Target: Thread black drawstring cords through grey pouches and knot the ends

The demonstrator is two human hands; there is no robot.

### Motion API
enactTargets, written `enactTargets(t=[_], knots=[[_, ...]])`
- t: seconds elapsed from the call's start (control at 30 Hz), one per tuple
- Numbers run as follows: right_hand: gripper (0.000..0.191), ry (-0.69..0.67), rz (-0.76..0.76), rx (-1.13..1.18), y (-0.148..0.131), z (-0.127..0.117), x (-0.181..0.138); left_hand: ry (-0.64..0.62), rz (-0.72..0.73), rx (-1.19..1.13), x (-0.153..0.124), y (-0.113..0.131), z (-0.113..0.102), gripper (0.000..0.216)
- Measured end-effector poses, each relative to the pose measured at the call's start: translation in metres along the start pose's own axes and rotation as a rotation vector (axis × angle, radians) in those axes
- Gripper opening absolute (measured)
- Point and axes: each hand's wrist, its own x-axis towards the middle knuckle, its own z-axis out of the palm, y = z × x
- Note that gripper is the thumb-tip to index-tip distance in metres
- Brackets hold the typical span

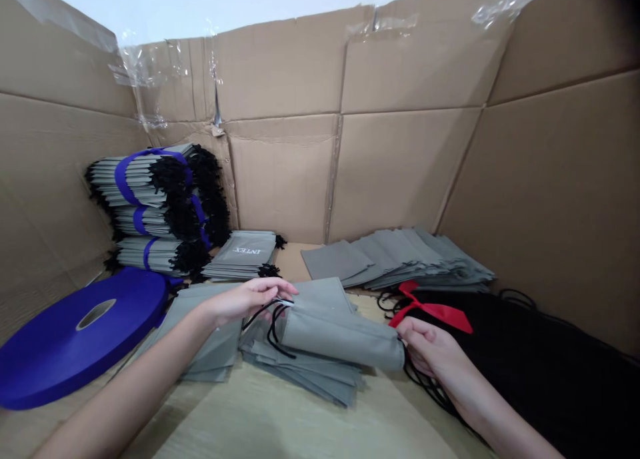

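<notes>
Grey pouch (345,341) spans the space between both hands, over a fanned pile of pouches (320,378). The left hand (256,300) pinches its left end, where black cord (274,322) loops; the right hand (425,344) grasps the opposite end, beside red ribbon (447,316).
</notes>
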Motion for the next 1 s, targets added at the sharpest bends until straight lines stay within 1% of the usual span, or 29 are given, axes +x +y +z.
enactTargets(t=[0.13,0.27,0.33,0.43,0.5,0.53,0.63,0.77,0.83,0.9,1.0], knots=[[0.03,0.021,-0.036,-0.017,-0.004,-0.002,-0.002,0.05,-0.095,-0.134,0.0,-0.001,0.004,0.032],[0.031,0.024,-0.067,-0.047,-0.008,-0.004,-0.005,0.01,-0.175,-0.121,-0.002,0.003,0.003,0.025],[0.032,0.014,-0.074,-0.07,-0.01,-0.004,-0.006,-0.042,-0.208,-0.059,-0.004,0.006,0.003,0.027],[0.032,-0.003,-0.09,-0.103,-0.01,-0.004,-0.005,-0.12,-0.188,0.116,-0.006,0.011,0.003,0.033],[0.032,-0.015,-0.102,-0.125,-0.009,-0.005,-0.004,-0.129,-0.157,0.203,-0.006,0.012,0.004,0.031],[0.033,-0.019,-0.109,-0.136,-0.009,-0.005,-0.004,-0.125,-0.158,0.209,-0.006,0.012,0.005,0.029],[0.035,-0.047,-0.134,-0.15,-0.008,-0.007,-0.003,-0.151,-0.23,0.09,-0.006,0.01,0.005,0.024],[0.035,-0.094,-0.164,-0.144,-0.007,-0.008,-0.004,-0.27,-0.304,-0.164,-0.005,0.003,0.006,0.023],[0.036,-0.11,-0.172,-0.14,-0.007,-0.007,-0.005,-0.304,-0.344,-0.253,-0.004,-0.003,0.006,0.021],[0.037,-0.11,-0.177,-0.124,-0.008,-0.006,-0.007,-0.285,-0.399,-0.326,-0.002,-0.009,0.006,0.018],[0.041,-0.084,-0.168,-0.089,-0.008,-0.003,-0.009,-0.203,-0.449,-0.465,0.0,-0.017,0.007,0.016]])
